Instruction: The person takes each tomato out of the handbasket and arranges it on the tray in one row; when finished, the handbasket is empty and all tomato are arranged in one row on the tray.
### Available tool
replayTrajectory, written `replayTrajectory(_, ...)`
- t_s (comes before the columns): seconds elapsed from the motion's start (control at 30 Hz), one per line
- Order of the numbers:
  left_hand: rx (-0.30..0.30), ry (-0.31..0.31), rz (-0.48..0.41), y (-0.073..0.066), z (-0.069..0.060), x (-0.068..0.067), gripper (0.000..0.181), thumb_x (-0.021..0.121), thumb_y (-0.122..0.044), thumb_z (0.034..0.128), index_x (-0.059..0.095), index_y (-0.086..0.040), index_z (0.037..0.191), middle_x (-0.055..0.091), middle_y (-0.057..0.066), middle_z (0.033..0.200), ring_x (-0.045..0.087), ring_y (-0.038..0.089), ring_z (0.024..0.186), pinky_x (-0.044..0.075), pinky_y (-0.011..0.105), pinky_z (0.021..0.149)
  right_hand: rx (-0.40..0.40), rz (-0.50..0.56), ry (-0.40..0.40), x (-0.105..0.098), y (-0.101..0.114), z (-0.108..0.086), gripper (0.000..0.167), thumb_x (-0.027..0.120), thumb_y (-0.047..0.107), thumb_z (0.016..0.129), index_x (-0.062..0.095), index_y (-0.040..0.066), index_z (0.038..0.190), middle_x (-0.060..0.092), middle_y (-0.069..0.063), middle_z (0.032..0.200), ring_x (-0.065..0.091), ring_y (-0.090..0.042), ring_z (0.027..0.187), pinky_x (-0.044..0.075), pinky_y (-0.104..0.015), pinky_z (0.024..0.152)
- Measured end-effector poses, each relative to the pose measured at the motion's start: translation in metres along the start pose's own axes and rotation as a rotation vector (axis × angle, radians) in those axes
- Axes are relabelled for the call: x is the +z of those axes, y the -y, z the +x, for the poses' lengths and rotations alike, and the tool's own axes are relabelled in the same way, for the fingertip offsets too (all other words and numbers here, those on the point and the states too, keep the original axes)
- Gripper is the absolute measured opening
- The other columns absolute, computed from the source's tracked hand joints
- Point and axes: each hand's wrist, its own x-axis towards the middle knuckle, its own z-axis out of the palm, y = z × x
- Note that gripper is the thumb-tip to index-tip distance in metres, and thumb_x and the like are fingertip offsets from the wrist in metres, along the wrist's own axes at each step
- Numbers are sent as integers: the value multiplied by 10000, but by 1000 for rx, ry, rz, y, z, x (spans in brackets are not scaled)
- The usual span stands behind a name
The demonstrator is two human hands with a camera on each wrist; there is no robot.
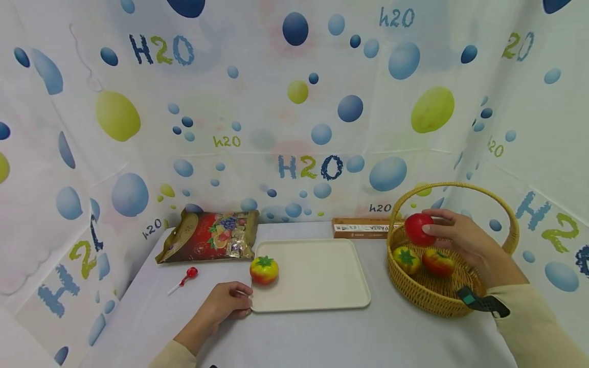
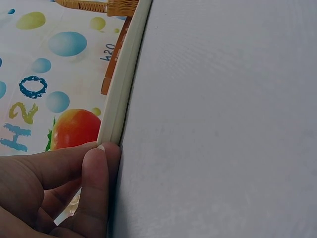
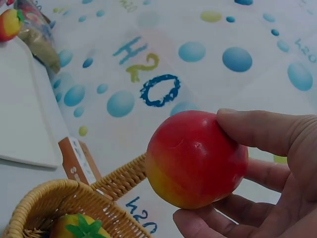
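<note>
Beige sleeve [image 1: 534,312], lower right; red fruit [image 1: 417,230] is gripped by the fingers of the right hand [image 1: 467,240] above the basket [image 1: 414,291]; tray [image 1: 313,276], lower centre, is pinched by the left hand [image 1: 227,301], seemingly for steadiness.

There are 4 fruits [image 1: 417,230], 1 basket [image 1: 423,299], tray [image 1: 317,276], bag [image 1: 202,240], box [image 1: 359,235] and lollipop [image 1: 191,272].

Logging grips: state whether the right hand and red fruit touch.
Touching: the right wrist view shows the right hand gripping the red fruit between thumb and fingers.
</note>
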Motion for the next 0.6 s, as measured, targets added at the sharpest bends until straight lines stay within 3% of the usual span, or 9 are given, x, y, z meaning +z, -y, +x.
replayTrajectory(0.27, 12, -5, -14, 0, 0, 1, 238, 758, 36, 855, 702, 11, 1085, 627, 112, 894, 671, 170, 721, 632, 324, 681, -33, 57, 33, 9, 3, -4, 538, 655, 209, 1007, 403, 119, 1474, 595, 60, 1227, 652, -164, 1078, 595, -361, 925)
replayTrajectory(0.6, 14, -7, -20, -1, -2, 1, 236, 756, 35, 855, 701, 15, 1084, 620, 112, 889, 666, 170, 719, 632, 323, 682, -37, 84, 66, 21, 9, 1, 619, 648, 206, 1012, 335, 61, 1525, 602, 28, 1253, 662, -192, 1100, 594, -381, 928)
